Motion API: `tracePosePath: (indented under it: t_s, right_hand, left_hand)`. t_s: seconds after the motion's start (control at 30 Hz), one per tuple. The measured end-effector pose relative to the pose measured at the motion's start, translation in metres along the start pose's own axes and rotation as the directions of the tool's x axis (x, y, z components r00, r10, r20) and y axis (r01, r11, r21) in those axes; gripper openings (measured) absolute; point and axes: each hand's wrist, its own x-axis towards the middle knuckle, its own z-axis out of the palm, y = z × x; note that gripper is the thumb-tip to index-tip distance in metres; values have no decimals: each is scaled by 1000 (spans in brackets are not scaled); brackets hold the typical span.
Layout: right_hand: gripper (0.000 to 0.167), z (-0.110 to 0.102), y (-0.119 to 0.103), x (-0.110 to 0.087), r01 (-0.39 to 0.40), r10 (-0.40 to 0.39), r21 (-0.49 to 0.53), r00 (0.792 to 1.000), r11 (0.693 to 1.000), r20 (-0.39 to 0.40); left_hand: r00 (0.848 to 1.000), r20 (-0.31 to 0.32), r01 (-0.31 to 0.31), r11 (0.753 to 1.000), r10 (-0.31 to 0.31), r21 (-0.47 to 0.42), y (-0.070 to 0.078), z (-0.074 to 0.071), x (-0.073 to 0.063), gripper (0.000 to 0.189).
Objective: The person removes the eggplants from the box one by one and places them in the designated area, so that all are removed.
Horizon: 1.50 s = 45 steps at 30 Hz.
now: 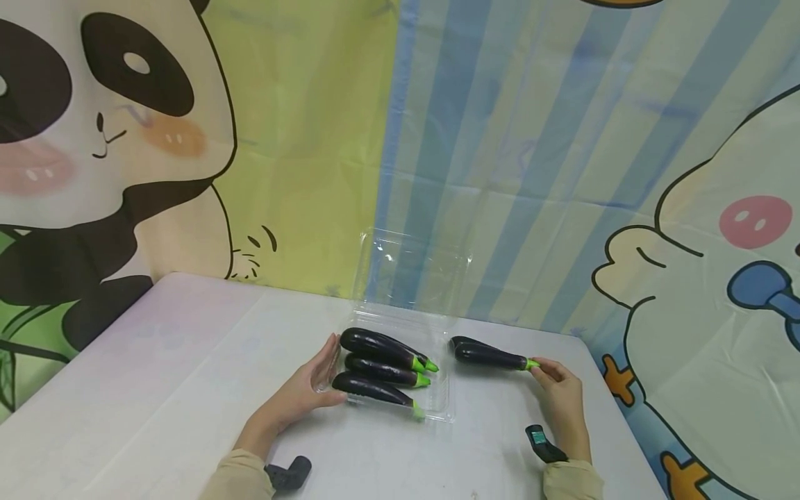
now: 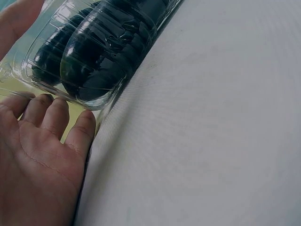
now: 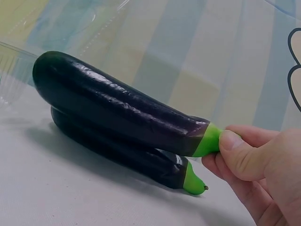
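Observation:
A clear plastic container (image 1: 442,399) holds several dark purple eggplants (image 1: 378,369) with green stem ends pointing right. My left hand (image 1: 305,385) grips the container's left end, thumb toward the front corner and fingers at the far side. In the left wrist view the fingertips meet the container's end wall, and eggplants (image 2: 108,52) show through the plastic. To the right of the container, my right hand (image 3: 256,162) pinches the green stem of an eggplant (image 3: 117,108) between thumb and fingers. That eggplant is tilted over a second eggplant (image 3: 117,153), which lies on the table.
The container's clear lid (image 1: 412,267) stands raised at the back, near the printed curtain (image 1: 500,173). A white table (image 1: 187,361) lies under everything. Dark devices are strapped to both wrists, a left wrist device (image 1: 290,474) and a right wrist device (image 1: 544,444).

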Motion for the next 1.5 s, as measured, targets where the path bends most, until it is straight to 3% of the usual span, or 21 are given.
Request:
tracePosePath:
  t_s: [0.23,0.5,0.77,1.1,1.5]
  right_hand:
    - [32,2,4,1,-21,21,24,1000,999,17]
    - [35,2,8,4,-10,8,27,998,1000,57]
    - [39,2,7,3,6,-1,-67,997,998,83]
    - [38,0,7,1,3,2,-48,995,999,104]
    - [38,0,7,0,5,9,-93,990,996,142]
  left_hand:
    - [999,11,-47,999,47,-7,0,0,0,109]
    - [999,12,-50,998,50,26,-1,-1,0,109]
    - [999,15,-40,999,40,15,-2,-2,1,110]
    - [1000,-5,-25,999,25,31,1,0,0,110]
    - [999,4,-34,999,33,28,-1,-1,1,111]
